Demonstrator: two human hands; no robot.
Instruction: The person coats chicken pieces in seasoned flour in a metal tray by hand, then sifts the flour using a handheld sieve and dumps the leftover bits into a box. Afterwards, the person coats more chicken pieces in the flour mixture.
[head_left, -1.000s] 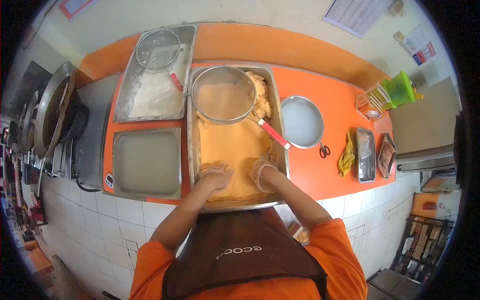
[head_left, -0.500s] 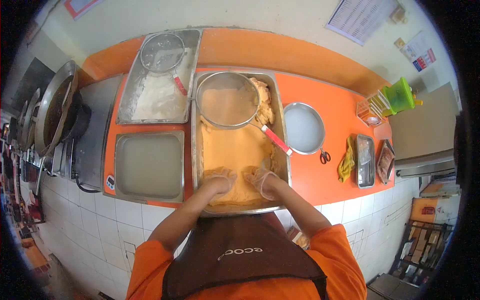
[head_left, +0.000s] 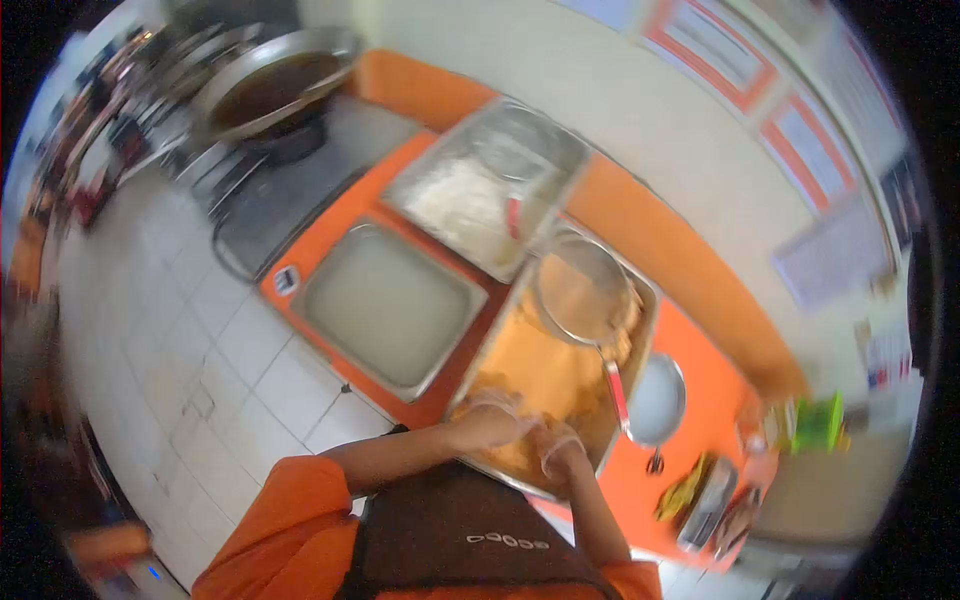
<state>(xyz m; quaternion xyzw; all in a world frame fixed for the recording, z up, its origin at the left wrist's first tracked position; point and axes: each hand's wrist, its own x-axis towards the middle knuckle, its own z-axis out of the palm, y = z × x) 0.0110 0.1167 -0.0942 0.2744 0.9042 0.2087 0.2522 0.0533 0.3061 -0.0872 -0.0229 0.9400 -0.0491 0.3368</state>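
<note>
A deep metal tray (head_left: 640, 330) holds orange powder (head_left: 530, 355), with lumpy coated pieces (head_left: 622, 335) at its far right. Both hands wear clear plastic gloves and are close together in the powder at the tray's near end. My left hand (head_left: 492, 420) is on the left, its fingers blurred and partly sunk in powder. Beside it, my right hand (head_left: 558, 445) also has its fingers blurred by motion. Whether either hand holds anything cannot be made out. Across the tray's far part rests a round sieve (head_left: 580, 290) with a red handle (head_left: 615, 395).
Left of the powder tray stand a tray of cloudy liquid (head_left: 390, 305) and a tray of white flour (head_left: 455, 200) with another sieve. Right are a round pan (head_left: 657, 400), scissors (head_left: 655, 463), a yellow cloth (head_left: 685, 488) and small metal trays (head_left: 708, 505). A large wok (head_left: 275, 90) stands far left.
The camera view has swung left and tilted, so the counter now runs diagonally. My hands have come closer together in the powder, and its surface near them looks more broken up.
</note>
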